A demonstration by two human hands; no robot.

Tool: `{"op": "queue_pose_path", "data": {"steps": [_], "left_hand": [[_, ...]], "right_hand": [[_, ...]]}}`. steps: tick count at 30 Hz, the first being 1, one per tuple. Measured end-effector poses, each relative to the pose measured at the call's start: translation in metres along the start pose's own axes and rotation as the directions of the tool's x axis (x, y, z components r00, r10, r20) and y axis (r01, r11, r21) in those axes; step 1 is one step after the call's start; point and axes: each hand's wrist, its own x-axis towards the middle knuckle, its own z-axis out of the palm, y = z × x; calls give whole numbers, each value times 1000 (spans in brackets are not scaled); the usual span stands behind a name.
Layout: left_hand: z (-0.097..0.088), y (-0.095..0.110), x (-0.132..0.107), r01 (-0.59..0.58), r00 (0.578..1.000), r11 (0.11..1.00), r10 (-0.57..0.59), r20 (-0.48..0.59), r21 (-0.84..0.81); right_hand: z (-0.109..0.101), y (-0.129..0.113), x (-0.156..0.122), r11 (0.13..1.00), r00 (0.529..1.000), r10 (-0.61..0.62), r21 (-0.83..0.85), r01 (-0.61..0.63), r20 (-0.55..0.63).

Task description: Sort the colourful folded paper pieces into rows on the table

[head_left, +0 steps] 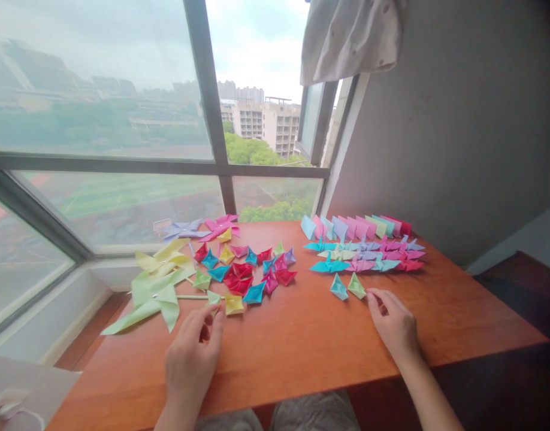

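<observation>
The pale green boat (pixel 213 297) sits at the near left of the mixed paper boats (pixel 239 286) on the bench (pixel 293 353), and its folded sides look thin enough to crease if squeezed hard. The yellow boat (pixel 233 303) lies just beside it and the pinwheel's stick (pixel 194 297) ends close by, so a sideways pull could drag either along. On the right, a careless nudge might push the light green boat (pixel 356 287) into the light blue boat (pixel 339 287), or a long reach could topple the paper cranes (pixel 362 264) behind those 2. A draught from the window (pixel 317 120), which seems ajar, could shift such light paper. The left hand (pixel 194 344) points forward, thumb and index finger apparently pinching the pale green boat's near end. The right hand (pixel 395 323) reaches in from the lower right, fingers curled, tips just beside the light green boat; whether they touch or grip it I cannot tell.
</observation>
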Motion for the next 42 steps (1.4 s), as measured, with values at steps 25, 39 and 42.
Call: {"op": "queue_pose_path", "data": {"steps": [25, 39, 42], "left_hand": [[19, 35, -37, -272, 954, 952, 286, 89, -143], [39, 62, -46, -499, 794, 844, 537, 285, -198], [39, 57, -43, -438, 818, 869, 492, 298, -231]], "right_hand": [[-10, -61, -32, 991, 992, -105, 90, 99, 65], [-16, -124, -37, 900, 959, -131, 436, 8, 253], [-25, -100, -28, 932, 984, -81, 362, 18, 159]]}}
